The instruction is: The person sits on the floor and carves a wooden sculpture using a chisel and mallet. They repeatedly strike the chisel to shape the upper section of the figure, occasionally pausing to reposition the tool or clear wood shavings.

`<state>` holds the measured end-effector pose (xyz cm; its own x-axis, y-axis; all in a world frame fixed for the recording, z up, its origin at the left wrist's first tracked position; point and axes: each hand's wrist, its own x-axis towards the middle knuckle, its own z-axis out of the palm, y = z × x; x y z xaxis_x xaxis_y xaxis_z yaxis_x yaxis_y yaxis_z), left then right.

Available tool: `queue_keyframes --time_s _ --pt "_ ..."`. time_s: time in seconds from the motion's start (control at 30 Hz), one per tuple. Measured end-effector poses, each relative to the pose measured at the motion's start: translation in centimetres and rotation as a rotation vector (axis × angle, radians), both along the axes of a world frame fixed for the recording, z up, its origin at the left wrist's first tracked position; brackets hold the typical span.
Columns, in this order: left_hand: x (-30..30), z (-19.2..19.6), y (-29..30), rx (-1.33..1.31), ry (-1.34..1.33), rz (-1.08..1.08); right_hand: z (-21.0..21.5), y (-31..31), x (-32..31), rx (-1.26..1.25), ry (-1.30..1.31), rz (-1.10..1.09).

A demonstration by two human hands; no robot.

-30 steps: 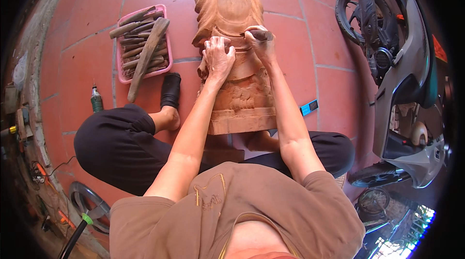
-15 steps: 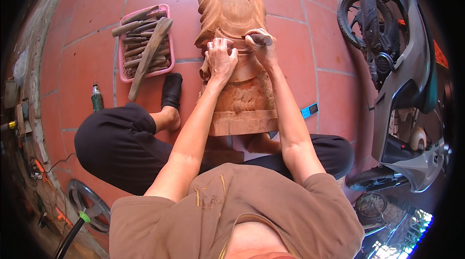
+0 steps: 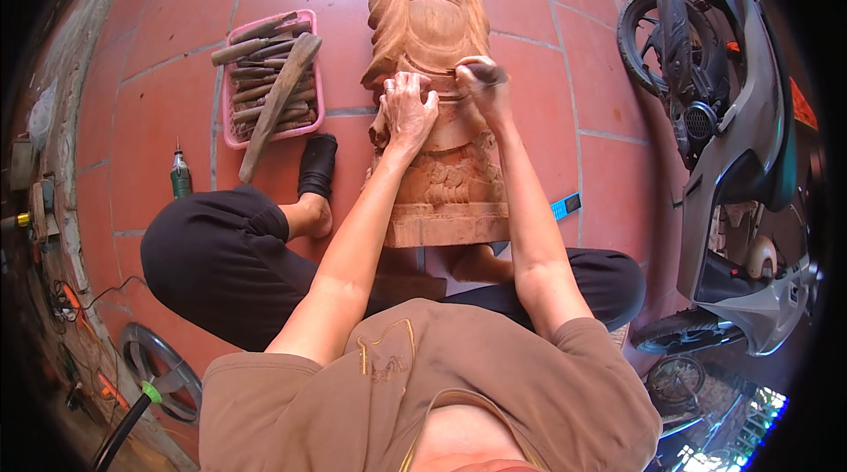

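Note:
A reddish-brown carved wooden statue (image 3: 437, 18) lies on the floor before me, its flat base toward my legs. My right hand (image 3: 483, 94) is closed round the dark handle of a carving chisel (image 3: 490, 74), held at the right of the statue's middle. The chisel's edge is too small to make out. Across the statue's middle, left of the chisel, my left hand (image 3: 408, 110) lies with fingers bent over the wood, gripping it.
A pink basket (image 3: 319, 106) of wooden-handled chisels stands on the left, a long wooden stick (image 3: 281, 106) lying across it. Near my left knee stands a green hand tool (image 3: 181, 179). A blue mobile phone (image 3: 566, 206) lies right of the statue. A grey motorbike (image 3: 741, 110) fills the right side.
The handle in my right hand has tipped further right, and that hand looks slightly blurred. My left hand keeps its place on the wood. The whole view has shifted slightly.

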<state>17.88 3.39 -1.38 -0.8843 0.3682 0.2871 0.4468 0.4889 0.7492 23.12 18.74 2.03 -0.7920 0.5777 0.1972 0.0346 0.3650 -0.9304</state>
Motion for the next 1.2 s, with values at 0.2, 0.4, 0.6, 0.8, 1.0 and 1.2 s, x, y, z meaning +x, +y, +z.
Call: queue_keyframes --time_s 0.2,0.4,0.6,0.8,1.0,1.2 --pt "0.2 0.0 0.0 0.023 -0.001 -0.017 -0.3 1.4 -1.5 -0.181 0.078 -0.043" --pt "-0.1 -0.2 -0.1 0.002 -0.003 0.009 -0.2 0.0 -0.3 0.264 0.024 0.017" --pt "0.3 0.3 0.2 -0.008 -0.022 -0.024 -0.2 0.8 -1.6 -0.160 0.074 -0.077" --pt "0.0 -0.3 -0.1 -0.003 0.000 0.004 0.5 -1.7 -0.8 0.398 0.017 -0.078" --pt "0.3 0.0 0.1 -0.005 -0.011 -0.019 0.1 0.8 -0.9 -0.165 0.028 -0.017" --pt "0.1 -0.1 0.1 0.008 -0.006 0.001 0.1 -1.7 -0.7 0.385 0.031 -0.075"
